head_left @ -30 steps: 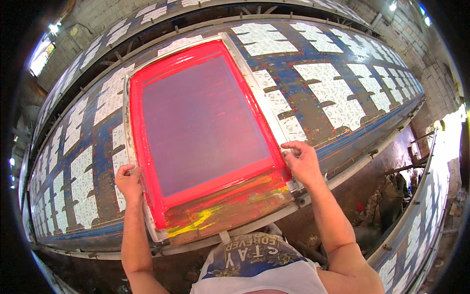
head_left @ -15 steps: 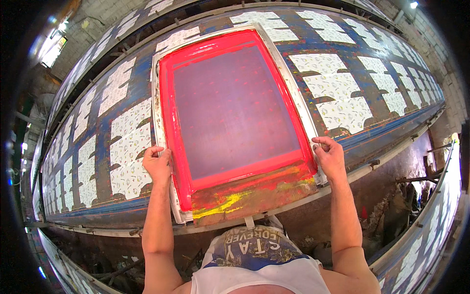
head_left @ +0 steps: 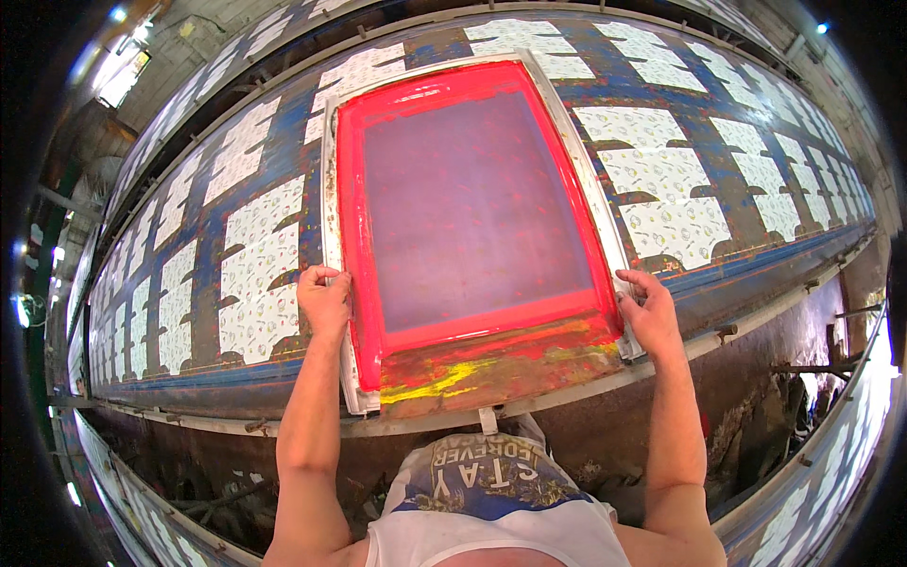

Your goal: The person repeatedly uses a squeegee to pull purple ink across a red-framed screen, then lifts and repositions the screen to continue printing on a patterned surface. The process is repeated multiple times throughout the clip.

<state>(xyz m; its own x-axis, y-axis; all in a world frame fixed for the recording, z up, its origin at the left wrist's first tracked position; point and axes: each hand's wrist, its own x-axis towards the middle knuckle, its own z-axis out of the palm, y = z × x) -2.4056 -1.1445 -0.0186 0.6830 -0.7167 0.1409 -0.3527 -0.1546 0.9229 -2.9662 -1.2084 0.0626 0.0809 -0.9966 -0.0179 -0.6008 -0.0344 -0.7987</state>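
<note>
A large printing screen [head_left: 472, 208] with a purple mesh, red inked border and pale metal frame lies on the long printing table [head_left: 453, 30]. My left hand [head_left: 323, 300] is pinched on the frame's left edge near its lower end. My right hand [head_left: 650, 312] grips the opposite edge with curled fingers. Along the screen's near end is a board [head_left: 501, 373] smeared with yellow, red and brown ink. White fabric pieces [head_left: 647, 170] with small printed motifs lie in rows on both sides of the screen.
A metal rail [head_left: 756, 321] with small stops runs along the table's near edge, close to my body. Further tables with white pieces [head_left: 803, 491] stand behind me and beyond this one. A block wall, window [head_left: 123, 76] and lights surround the area.
The screen has shifted rightward along the table with both my hands on it, uncovering fabric pieces at its left. The view has also shifted.
</note>
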